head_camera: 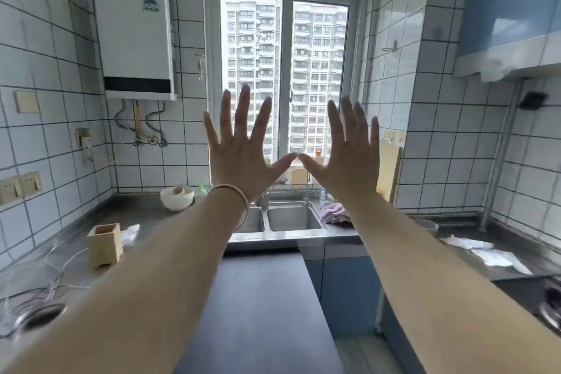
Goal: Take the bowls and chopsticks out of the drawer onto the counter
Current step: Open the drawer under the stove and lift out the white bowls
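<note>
Both arms stretch forward; the left hand (pixel 243 158) and right hand (pixel 349 161) are raised with fingers spread wide, thumb tips nearly touching, holding nothing. Below the left hand a white bowl (pixel 177 198) sits on the counter (pixel 136 218); the drawer isn't visible

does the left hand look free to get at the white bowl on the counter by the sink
Probably yes: the left hand is open, raised and empty, and the white bowl sits uncovered on the counter below it, with nothing in between.

Both arms reach forward, raised. The left hand (pixel 243 158) and the right hand (pixel 349 161) are spread flat, backs to the camera. Their thumb tips almost touch.
</note>
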